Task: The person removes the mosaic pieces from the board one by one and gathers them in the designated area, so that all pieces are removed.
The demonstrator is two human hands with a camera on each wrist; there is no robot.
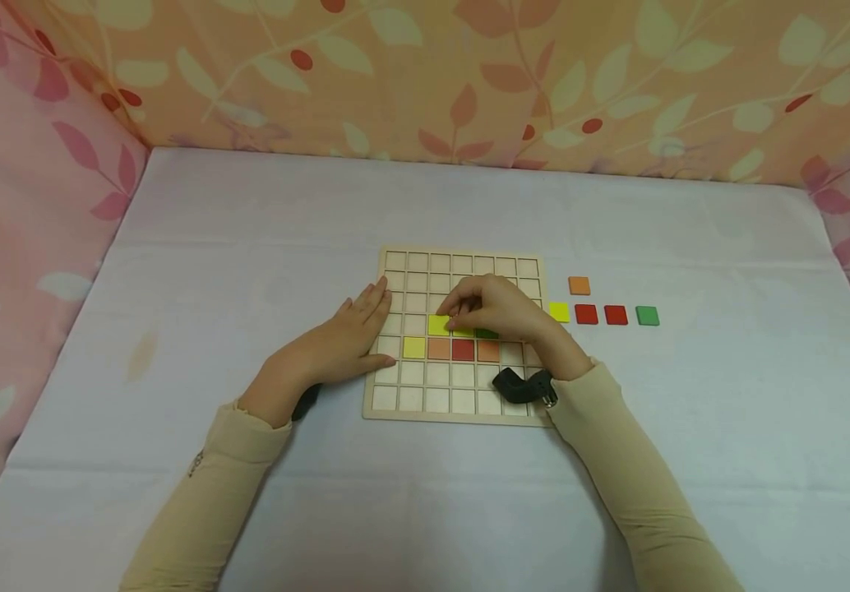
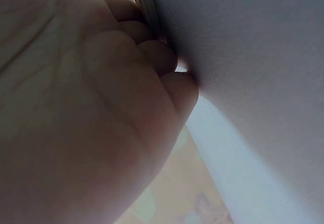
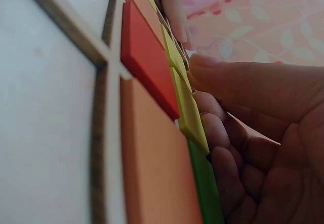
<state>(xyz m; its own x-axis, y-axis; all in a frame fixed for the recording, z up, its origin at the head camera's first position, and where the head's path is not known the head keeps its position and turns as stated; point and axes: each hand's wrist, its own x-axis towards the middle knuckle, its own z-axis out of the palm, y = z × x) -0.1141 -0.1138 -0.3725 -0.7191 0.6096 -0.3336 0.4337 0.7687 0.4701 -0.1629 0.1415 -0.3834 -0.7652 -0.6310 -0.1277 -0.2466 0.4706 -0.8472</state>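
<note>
A wooden grid board (image 1: 425,400) lies on the white cloth. My left hand (image 1: 344,339) rests flat along its left edge, thumb spread over the frame; the left wrist view shows its fingers against the board's side. Over the middle of the board, my right hand (image 1: 502,308) pinches a yellow tile (image 1: 437,326) at its cell, thumb and fingertip at the tile's edge. Beside that tile, another yellow tile (image 3: 189,110) and a green tile (image 1: 487,334) are partly hidden by the hand. The row below holds a yellow tile (image 1: 413,348), an orange tile (image 1: 438,349), a red tile (image 1: 463,350) and another orange tile (image 1: 487,351).
Right of the board lie a loose orange tile (image 1: 579,286), a yellow tile (image 1: 559,312), two red tiles including this red tile (image 1: 586,314), and a green tile (image 1: 647,316). A black wrist strap (image 1: 521,386) hangs over the board's lower right. Patterned cloth walls (image 1: 425,82) surround the table.
</note>
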